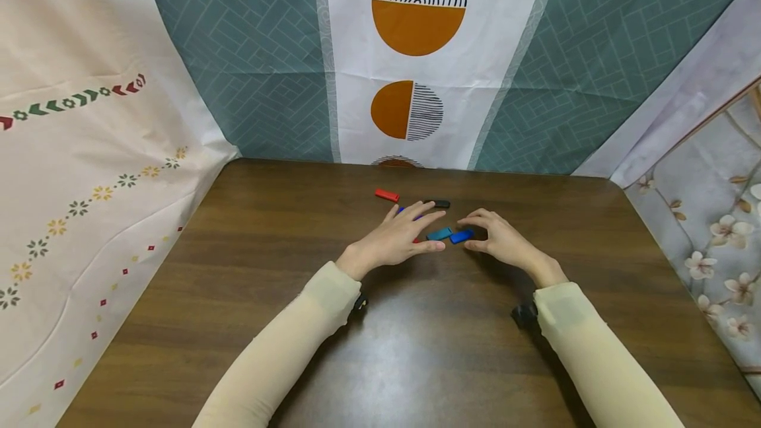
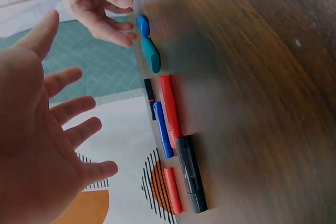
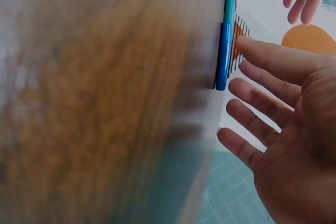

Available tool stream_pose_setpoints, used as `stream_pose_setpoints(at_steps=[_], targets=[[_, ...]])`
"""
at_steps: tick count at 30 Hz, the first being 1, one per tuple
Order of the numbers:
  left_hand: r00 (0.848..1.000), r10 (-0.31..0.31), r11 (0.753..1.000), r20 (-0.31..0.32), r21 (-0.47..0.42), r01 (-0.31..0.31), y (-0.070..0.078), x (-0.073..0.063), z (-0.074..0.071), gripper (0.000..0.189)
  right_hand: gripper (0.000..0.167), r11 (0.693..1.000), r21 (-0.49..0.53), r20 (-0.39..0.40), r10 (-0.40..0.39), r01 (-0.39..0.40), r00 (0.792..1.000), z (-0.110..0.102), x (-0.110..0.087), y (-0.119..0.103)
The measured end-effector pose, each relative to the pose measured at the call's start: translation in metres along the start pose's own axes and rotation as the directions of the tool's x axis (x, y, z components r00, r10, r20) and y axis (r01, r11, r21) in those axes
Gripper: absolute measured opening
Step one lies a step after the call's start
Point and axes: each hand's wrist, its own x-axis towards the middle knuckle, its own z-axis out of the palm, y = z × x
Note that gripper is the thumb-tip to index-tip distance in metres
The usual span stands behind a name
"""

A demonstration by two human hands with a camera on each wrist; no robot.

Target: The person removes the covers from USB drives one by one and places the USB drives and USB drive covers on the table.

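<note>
Several capped marker pens lie on the table around my hands. My left hand (image 1: 395, 240) hovers over the left part of the group, fingers spread and holding nothing. It partly hides a red marker (image 2: 169, 103), a black marker (image 2: 190, 174) and a blue marker (image 2: 164, 129) in the head view. My right hand (image 1: 499, 240) is loosely curved with nothing in it, thumb and fingertips close to another blue marker (image 1: 461, 236). A teal marker (image 1: 440, 234) lies end to end with that blue one, between the two hands. Farther back are a smaller red marker (image 1: 387, 195) and a black one (image 1: 441, 204).
The brown wooden table (image 1: 238, 283) ends at the back against a patterned cloth (image 1: 267, 51). A cream cloth (image 1: 89, 183) hangs along the left side, and a floral panel (image 1: 707, 243) stands at the right. Dark wrist devices (image 1: 524, 314) sit under the sleeves.
</note>
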Motion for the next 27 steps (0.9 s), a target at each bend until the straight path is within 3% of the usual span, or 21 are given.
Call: stream_pose_setpoints(at_steps=[11,27], targets=[[0.999,-0.012,1.0,0.038,-0.006,0.012,0.002,0.002,-0.001,0.072,0.046,0.994,0.108,0.037,0.009,-0.013,0.999,-0.004,0.003,0.012],[0.996,-0.027,1.0,0.083,0.015,0.026,0.009,0.004,0.002,0.075,0.023,0.996,0.089,0.027,-0.018,0.016,0.999,0.0,0.015,0.017]])
